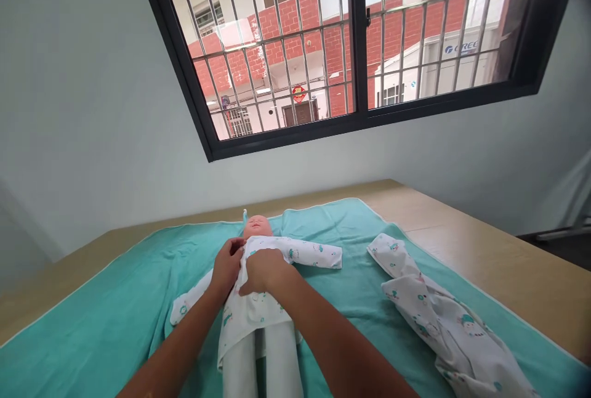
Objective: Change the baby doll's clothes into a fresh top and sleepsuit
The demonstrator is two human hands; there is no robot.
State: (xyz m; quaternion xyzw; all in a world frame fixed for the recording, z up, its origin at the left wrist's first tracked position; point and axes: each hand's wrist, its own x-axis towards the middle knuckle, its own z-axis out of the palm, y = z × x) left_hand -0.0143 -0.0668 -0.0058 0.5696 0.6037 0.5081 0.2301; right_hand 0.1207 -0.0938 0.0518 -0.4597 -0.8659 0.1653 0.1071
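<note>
A baby doll (257, 225) lies on its back on a turquoise cloth (194, 250), head toward the window. It wears a white baby shirt (258, 313) with small printed figures and white trousers (282, 361). One sleeve stretches out to the right; the other slants down to the left, partly behind my forearm. My left hand (227, 270) is closed at the shirt's left edge near the neck. Over the chest, my right hand (266, 270) is curled with its thumb and fingers gripping the shirt's front. My hands hide part of the chest.
On the right of the cloth lies a second, crumpled white printed garment (443, 318). The cloth covers much of a wooden table (480, 244). Beyond the table's back edge are a white wall (115, 108) and a barred window (295, 121) with a dark frame.
</note>
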